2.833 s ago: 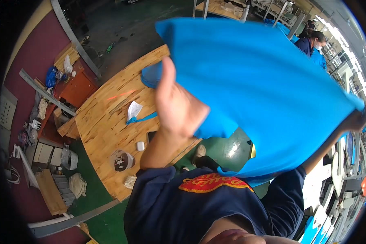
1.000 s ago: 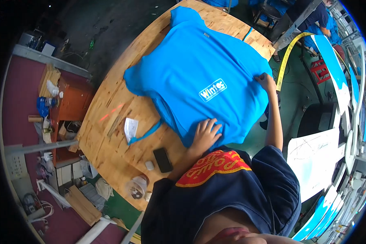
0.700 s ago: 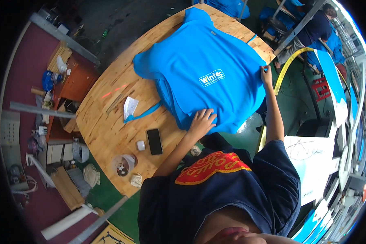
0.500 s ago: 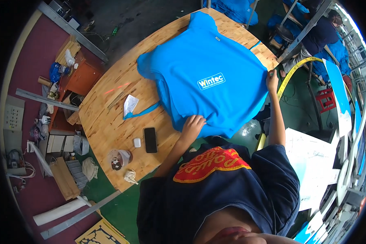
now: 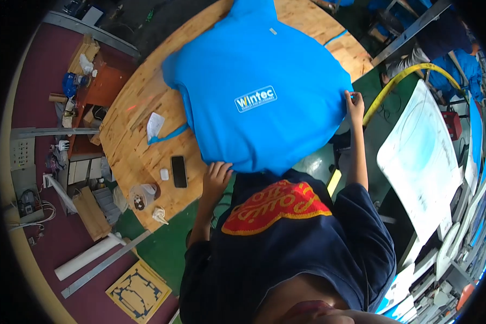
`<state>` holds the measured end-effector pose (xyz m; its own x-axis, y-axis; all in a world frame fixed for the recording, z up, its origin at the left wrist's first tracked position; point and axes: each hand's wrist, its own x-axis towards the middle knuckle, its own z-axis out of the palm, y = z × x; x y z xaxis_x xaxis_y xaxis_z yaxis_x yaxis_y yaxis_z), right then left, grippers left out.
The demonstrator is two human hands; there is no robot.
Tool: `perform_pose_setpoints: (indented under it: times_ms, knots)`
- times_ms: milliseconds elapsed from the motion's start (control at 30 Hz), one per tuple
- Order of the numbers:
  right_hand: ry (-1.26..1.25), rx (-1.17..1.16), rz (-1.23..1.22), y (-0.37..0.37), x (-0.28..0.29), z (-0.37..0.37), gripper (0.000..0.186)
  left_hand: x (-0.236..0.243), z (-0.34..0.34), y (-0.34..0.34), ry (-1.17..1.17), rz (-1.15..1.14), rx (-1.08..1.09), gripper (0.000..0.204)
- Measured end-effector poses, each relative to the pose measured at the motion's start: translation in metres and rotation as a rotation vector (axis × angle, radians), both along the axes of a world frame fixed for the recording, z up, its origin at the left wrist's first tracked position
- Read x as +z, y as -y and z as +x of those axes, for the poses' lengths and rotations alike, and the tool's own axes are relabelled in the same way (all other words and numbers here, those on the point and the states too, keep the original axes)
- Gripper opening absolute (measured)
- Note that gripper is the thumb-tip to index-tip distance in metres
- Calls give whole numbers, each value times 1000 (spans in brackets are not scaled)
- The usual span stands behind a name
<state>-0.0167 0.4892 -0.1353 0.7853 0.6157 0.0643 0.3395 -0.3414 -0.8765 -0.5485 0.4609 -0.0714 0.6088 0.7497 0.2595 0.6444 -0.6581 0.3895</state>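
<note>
A large piece of bright blue fabric [image 5: 275,140], rounded and draped like a cover, spreads over the wooden table [image 5: 116,143] with a printed white-outlined label [image 5: 255,99] in its middle. My left hand [image 5: 216,181] is closed on its near left edge, fingers over the fabric and thumb hidden. At the right edge, my right hand [image 5: 354,103] pinches the border between thumb and fingers. The near edge hangs past the table toward my body. Beyond the left side lie a narrow blue strap [image 5: 170,134] and a white paper slip [image 5: 155,126].
A black phone [image 5: 179,171], a small white case [image 5: 164,174], a clear plastic tub [image 5: 141,197] and a crumpled whitish bundle [image 5: 160,215] sit near the table's left corner. To my right are a yellow curved band [image 5: 386,97] and a large white panel [image 5: 424,162].
My left hand has shifted left along the near edge, which now looks smoother and more spread out. My right hand stays at the right edge. The whole view has shifted somewhat.
</note>
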Motion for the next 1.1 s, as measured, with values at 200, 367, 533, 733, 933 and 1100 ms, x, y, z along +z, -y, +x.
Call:
perform_pose_setpoints:
  times_ms: [200, 367, 533, 733, 933, 1100]
  knots:
    - [-248, 427, 80, 36, 4, -10, 27, -1, 12, -1, -154, 123, -88, 23]
    - [-396, 286, 96, 53, 0, -19, 23, -1, 0, -5, 36, -13, -115, 22]
    - [-566, 335, -178, 59, -6, -19, 24, -3, 0, 1, -62, 96, -163, 23]
    - [-537, 152, 342, 74, -4, -46, 23, -25, -12, -5, -138, 232, -241, 21]
    - [-140, -41, 165, 61, -30, -59, 21, -27, -22, 0, -23, 104, -359, 17]
    - [45, -19, 289, 71, -25, -61, 15, 8, 13, -26, 82, -68, -447, 17]
